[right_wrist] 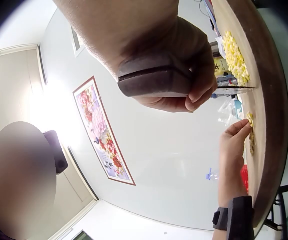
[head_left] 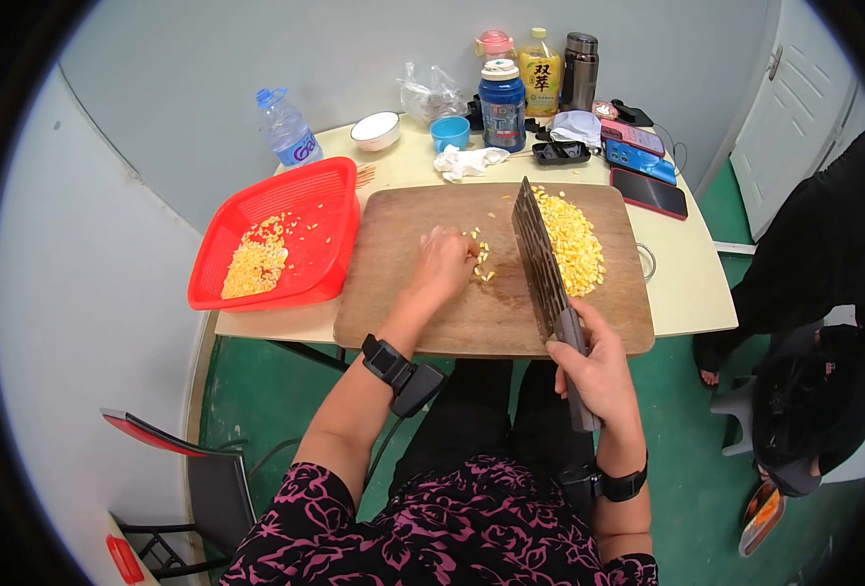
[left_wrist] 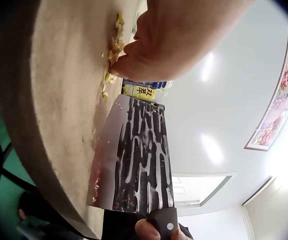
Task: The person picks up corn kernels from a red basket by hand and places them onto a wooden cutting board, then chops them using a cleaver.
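Note:
My right hand grips the dark handle of a cleaver. Its broad, dark-patterned blade stands on edge over the wooden cutting board. Right of the blade lies a heap of yellow corn kernels. My left hand is low over the board, left of the blade. In the right wrist view its thumb and fingertips come together at a few loose corn kernels. More loose kernels form a short row beside these fingers in the left wrist view. Small bits cling to the blade.
A red plastic basket holding corn bits stands left of the board. Behind are a water bottle, white bowl, blue cup, blue jar and several phones. Another person is at the right.

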Demonstrator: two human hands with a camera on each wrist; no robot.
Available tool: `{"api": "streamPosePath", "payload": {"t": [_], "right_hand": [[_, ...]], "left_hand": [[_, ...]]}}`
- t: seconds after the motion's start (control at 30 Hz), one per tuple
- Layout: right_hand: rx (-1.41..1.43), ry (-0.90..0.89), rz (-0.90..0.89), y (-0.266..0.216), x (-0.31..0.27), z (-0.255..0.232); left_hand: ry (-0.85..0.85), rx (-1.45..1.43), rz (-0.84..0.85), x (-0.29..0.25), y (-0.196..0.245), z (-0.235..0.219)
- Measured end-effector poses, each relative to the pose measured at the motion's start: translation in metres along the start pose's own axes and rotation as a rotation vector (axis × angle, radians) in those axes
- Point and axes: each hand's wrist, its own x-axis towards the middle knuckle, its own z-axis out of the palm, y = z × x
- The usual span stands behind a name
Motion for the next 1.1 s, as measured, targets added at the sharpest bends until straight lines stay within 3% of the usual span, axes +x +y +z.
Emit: {"api": "streamPosePath", "payload": {"t": [0.47,0.67,0.77,0.97,1.1], "right_hand": [[-0.025,0.001,0.0,-0.003,-0.002,0.001],[-0.022,0.001,0.006,-0.001,-0.001,0.001],[-0.029,-0.003,0.003,-0.002,-0.001,0.001],[-0.033,0.004,0.002,-0.002,-0.001,-0.001],[-0.024,0.0,0.002,-0.001,-0.001,-0.002]], "left_hand": [[-0.014,-0.007,-0.013,0.007,0.005,0.009],[-0.09,-0.027,-0.052,0.006,0.014,-0.009],[0.017,-0.126,-0.011,0.008,0.016,0.0],[0.048,0.012,0.128,0.01,0.019,0.007],[0.012,-0.101,0.182,0.007,0.024,0.004]]}}
